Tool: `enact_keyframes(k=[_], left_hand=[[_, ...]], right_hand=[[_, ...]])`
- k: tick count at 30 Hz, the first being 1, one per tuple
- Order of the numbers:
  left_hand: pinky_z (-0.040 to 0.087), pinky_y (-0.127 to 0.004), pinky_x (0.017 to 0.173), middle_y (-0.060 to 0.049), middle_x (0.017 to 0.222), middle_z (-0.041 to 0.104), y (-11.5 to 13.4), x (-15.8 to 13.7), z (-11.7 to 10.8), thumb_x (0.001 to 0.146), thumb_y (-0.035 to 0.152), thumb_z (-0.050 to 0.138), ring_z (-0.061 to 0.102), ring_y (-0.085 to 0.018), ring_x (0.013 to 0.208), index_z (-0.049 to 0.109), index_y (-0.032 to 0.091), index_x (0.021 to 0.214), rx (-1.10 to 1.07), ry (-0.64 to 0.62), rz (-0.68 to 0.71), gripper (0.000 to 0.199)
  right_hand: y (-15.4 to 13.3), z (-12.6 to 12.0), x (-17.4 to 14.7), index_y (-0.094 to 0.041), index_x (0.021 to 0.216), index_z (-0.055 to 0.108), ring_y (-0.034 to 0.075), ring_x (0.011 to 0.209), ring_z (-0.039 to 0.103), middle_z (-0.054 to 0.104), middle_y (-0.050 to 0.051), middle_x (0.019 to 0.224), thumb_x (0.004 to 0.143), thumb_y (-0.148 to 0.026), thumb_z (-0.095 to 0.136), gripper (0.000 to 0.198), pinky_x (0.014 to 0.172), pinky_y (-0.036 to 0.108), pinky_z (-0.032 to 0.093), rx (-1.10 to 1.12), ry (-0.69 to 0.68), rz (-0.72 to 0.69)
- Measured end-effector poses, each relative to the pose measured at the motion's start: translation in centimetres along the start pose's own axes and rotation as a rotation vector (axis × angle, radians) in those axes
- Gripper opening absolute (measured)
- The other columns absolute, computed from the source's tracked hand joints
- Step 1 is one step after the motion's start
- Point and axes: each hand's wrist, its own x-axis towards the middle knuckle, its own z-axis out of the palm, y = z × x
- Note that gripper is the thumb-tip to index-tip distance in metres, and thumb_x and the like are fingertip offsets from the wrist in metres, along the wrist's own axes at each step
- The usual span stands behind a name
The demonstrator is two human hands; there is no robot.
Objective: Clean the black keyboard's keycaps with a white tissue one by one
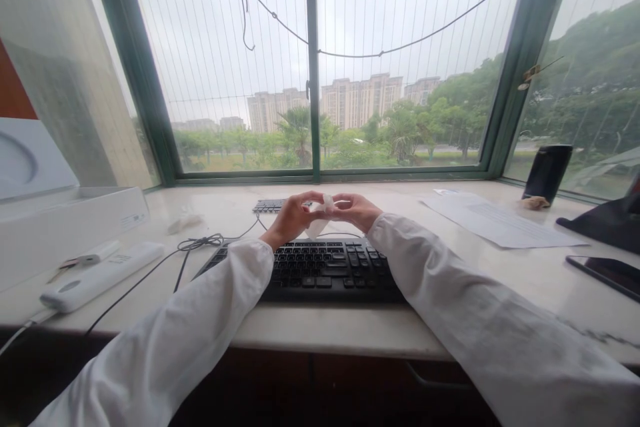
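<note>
A thin, crumpled white tissue [316, 228] is pinched between my two hands above the far edge of a black keyboard [325, 273]. My left hand [294, 217] grips it from the left, thumb and fingers closed. From the other side my right hand [357, 210] has its fingertips pressed on the same tissue. The tissue's lower end hangs loose over the keyboard. Both fingertips meet near the middle, so part of the tissue is hidden. Behind my left hand lies a small grey key panel [269, 206] with a cable.
Left are a white power strip [107, 273], black cables [200, 241], another crumpled white piece [185, 221] and an open white box [95, 210]. Right are paper sheets [500, 220], a phone [607, 275] and a black cylinder [549, 175]. A window [316, 113] stands behind the counter.
</note>
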Motion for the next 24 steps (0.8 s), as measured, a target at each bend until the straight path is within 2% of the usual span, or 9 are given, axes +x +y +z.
enact_keyframes(k=[2, 5, 9, 12, 16, 20, 24], left_hand=[[0.041, -0.023, 0.054, -0.007, 0.098, 0.072, -0.1, -0.1, 0.0, 0.071, 0.042, 0.075, 0.056, -0.01, 0.061, 0.072, 0.016, 0.101, 0.016, 0.005, -0.001, 0.039], [0.045, -0.023, 0.061, -0.006, 0.099, 0.072, -0.3, 0.0, 0.1, 0.069, 0.037, 0.077, 0.063, -0.016, 0.08, 0.072, 0.017, 0.103, 0.028, 0.022, 0.011, 0.039], [0.049, -0.025, 0.066, -0.008, 0.104, 0.072, -0.1, 0.0, 0.1, 0.071, 0.035, 0.075, 0.065, -0.02, 0.092, 0.071, 0.017, 0.105, 0.025, -0.003, 0.01, 0.038], [0.05, -0.024, 0.061, -0.009, 0.108, 0.07, 0.3, -0.1, 0.0, 0.075, 0.033, 0.072, 0.065, -0.017, 0.082, 0.07, 0.015, 0.107, 0.025, -0.029, -0.025, 0.036], [0.045, -0.019, 0.048, -0.01, 0.112, 0.068, 0.7, -0.3, 0.0, 0.076, 0.033, 0.072, 0.058, -0.008, 0.059, 0.063, 0.015, 0.117, 0.011, -0.044, -0.061, 0.045], [0.039, -0.016, 0.039, -0.011, 0.115, 0.066, 0.7, -0.4, 0.0, 0.079, 0.033, 0.07, 0.05, -0.003, 0.047, 0.056, 0.018, 0.126, -0.029, -0.059, -0.081, 0.051], [0.037, -0.014, 0.037, -0.01, 0.118, 0.064, 0.9, -0.4, 0.1, 0.079, 0.028, 0.069, 0.05, -0.001, 0.045, 0.054, 0.022, 0.129, -0.051, -0.036, -0.083, 0.053]], right_hand=[[0.2, 0.0, 0.1, -0.013, 0.089, 0.069, 0.017, 0.071, 0.069, 0.074, 0.006, 0.075, 0.048, -0.033, 0.091, 0.051, 0.078, 0.031, 0.056, -0.02, -0.005, -0.01], [0.4, 0.2, 0.3, -0.012, 0.087, 0.071, 0.018, 0.071, 0.069, 0.074, 0.008, 0.075, 0.051, -0.037, 0.09, 0.047, 0.076, 0.031, 0.057, -0.027, 0.025, -0.029], [0.6, 0.5, 0.6, -0.011, 0.079, 0.072, 0.019, 0.07, 0.069, 0.073, 0.008, 0.072, 0.056, -0.043, 0.087, 0.042, 0.073, 0.032, 0.058, -0.051, 0.104, -0.043], [0.5, 0.7, 0.7, -0.012, 0.073, 0.071, 0.02, 0.068, 0.068, 0.071, 0.008, 0.068, 0.057, -0.047, 0.085, 0.04, 0.072, 0.033, 0.059, -0.074, 0.159, -0.045], [0.2, 0.8, 0.6, -0.012, 0.069, 0.071, 0.021, 0.068, 0.069, 0.072, 0.009, 0.068, 0.056, -0.046, 0.086, 0.039, 0.074, 0.036, 0.06, -0.089, 0.233, -0.024], [0.0, 0.4, 0.6, -0.01, 0.077, 0.073, 0.023, 0.074, 0.07, 0.074, 0.012, 0.077, 0.06, -0.043, 0.085, 0.039, 0.081, 0.039, 0.059, -0.042, 0.229, -0.007], [-0.2, -0.2, 0.6, -0.01, 0.089, 0.073, 0.023, 0.082, 0.071, 0.075, 0.014, 0.089, 0.065, -0.038, 0.083, 0.038, 0.085, 0.039, 0.058, 0.068, 0.253, -0.004]])
